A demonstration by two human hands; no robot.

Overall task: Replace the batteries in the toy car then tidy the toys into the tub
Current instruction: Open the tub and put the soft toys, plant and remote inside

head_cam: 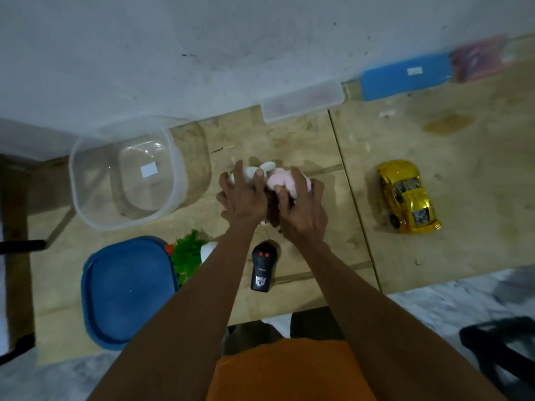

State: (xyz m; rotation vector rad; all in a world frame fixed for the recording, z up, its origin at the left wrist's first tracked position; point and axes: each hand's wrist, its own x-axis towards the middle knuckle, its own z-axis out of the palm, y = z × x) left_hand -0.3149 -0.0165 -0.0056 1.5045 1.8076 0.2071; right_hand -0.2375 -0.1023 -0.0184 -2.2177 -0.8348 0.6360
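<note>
My left hand [241, 198] and my right hand [302, 209] together clasp a bundle of soft toys [282, 179], pink and white with a dark brown part between the palms, at the middle of the wooden table. The clear plastic tub [86, 204] stands to the left of the hands with nothing in it. Far to the right lies the yellow toy car [408, 196] on its wheels. A black remote control [262, 269] with red buttons rests on the table between my forearms.
The tub's blue lid [124, 290] lies at the front left, with a green leafy toy [188, 256] beside it. A blue case [405, 76] and a clear flat box [304, 99] sit along the back wall. The table's front edge [318, 309] is close to my body.
</note>
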